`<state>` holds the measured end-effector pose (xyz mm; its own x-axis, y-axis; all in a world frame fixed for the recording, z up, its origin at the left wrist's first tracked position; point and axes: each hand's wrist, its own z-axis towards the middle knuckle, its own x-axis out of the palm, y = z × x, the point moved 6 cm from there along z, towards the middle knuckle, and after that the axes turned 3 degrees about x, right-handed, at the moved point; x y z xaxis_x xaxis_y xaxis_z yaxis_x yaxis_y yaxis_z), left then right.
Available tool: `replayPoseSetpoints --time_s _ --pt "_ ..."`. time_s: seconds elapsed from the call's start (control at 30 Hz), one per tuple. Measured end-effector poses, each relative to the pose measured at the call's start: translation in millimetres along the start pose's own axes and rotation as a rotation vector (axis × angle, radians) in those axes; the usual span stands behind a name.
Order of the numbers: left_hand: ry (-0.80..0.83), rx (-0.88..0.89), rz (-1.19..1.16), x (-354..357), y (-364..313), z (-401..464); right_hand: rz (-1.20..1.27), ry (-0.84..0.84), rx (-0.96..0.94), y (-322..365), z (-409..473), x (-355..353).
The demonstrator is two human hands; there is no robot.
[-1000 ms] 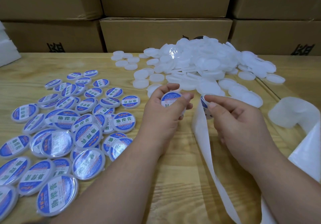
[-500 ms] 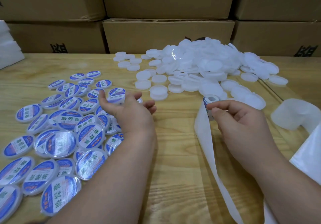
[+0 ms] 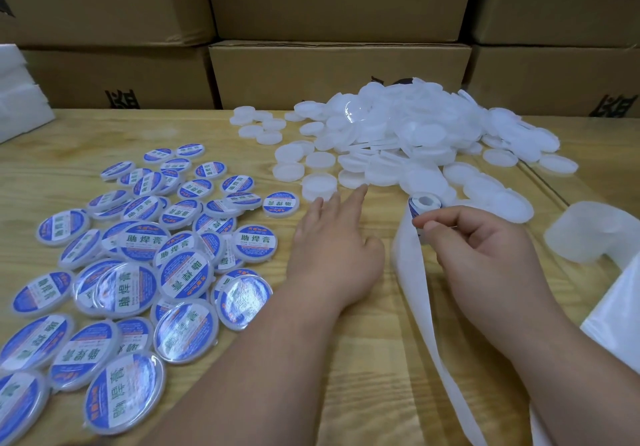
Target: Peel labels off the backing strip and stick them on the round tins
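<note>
I am reaching my empty, open left hand (image 3: 332, 237) toward a blank tin (image 3: 319, 185) at the near edge of the far pile, a light, slick disc best pinched by its rim, while my right hand (image 3: 485, 255) is pinching the flimsy label roll (image 3: 424, 203).

Labelled round tins (image 3: 131, 262), blue-and-white tops, lie flat and overlapping across the left half of the table, down to its near edge. Plain white tins (image 3: 408, 134) are heaped toward the far edge, right of centre. Small label roll (image 3: 424, 203) just before that heap; white backing strip (image 3: 420, 293) trails to the near edge.
</note>
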<state>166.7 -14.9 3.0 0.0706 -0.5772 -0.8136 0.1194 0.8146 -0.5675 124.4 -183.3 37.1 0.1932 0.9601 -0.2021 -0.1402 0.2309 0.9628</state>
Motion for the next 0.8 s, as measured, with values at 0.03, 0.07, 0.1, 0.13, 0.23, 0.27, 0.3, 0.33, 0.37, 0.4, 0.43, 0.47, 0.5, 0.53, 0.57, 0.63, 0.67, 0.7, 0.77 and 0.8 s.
replayPoseSetpoints --time_s 0.03,0.07,0.1,0.13,0.23,0.27,0.3,0.33,0.37,0.4,0.43,0.47,0.5,0.53,0.57,0.63,0.67,0.7,0.77,0.8 --pt "0.016 -0.008 0.029 2 0 1 -0.003 0.003 0.000 0 0 0" --pt "0.028 -0.014 0.060 3 1 1 -0.006 0.006 -0.002 1 -1 1" --pt "0.038 -0.017 0.090 4 1 3 -0.010 0.009 -0.005 1 -1 1" --pt "0.049 -0.018 0.118 5 0 4 -0.015 0.011 -0.008 1 -1 2" --pt "0.054 -0.004 0.144 8 1 5 -0.023 0.013 -0.013 1 -1 3" --pt "0.038 0.005 0.134 7 0 5 -0.025 0.013 -0.015 1 -1 3" --pt "0.014 0.013 0.121 6 0 4 -0.026 0.012 -0.016 1 -1 2" --pt "-0.012 0.019 0.109 4 0 4 -0.025 0.012 -0.017 0 -1 2" --pt "-0.031 0.017 0.099 3 0 4 -0.024 0.012 -0.017 0 -1 2" --pt "-0.034 0.005 0.092 2 1 4 -0.024 0.012 -0.017 0 -1 2" --pt "-0.021 -0.015 0.091 3 1 4 -0.025 0.011 -0.018 -1 -1 2" --pt "0.003 -0.035 0.100 4 2 5 -0.025 0.012 -0.018 -1 -1 2" --pt "0.028 -0.049 0.116 5 2 5 -0.026 0.013 -0.019 -1 -1 3" --pt "0.045 -0.055 0.130 6 2 6 -0.024 0.013 -0.018 -1 -1 3" --pt "0.051 -0.056 0.137 7 2 5 -0.021 0.012 -0.016 -1 -1 3" --pt "0.024 -0.045 0.120 5 1 4 -0.019 0.008 -0.014 -1 -1 3" --pt "-0.010 -0.035 0.101 4 0 3 -0.019 0.006 -0.011 -2 -1 3" --pt "-0.049 -0.028 0.076 2 0 3 -0.015 0.005 -0.008 -2 -1 2" --pt "-0.108 -0.035 0.023 -2 0 1 -0.009 0.005 -0.007 -2 -1 2" --pt "-0.121 -0.041 0.010 -3 0 1 -0.013 0.007 -0.010 -2 -1 2"
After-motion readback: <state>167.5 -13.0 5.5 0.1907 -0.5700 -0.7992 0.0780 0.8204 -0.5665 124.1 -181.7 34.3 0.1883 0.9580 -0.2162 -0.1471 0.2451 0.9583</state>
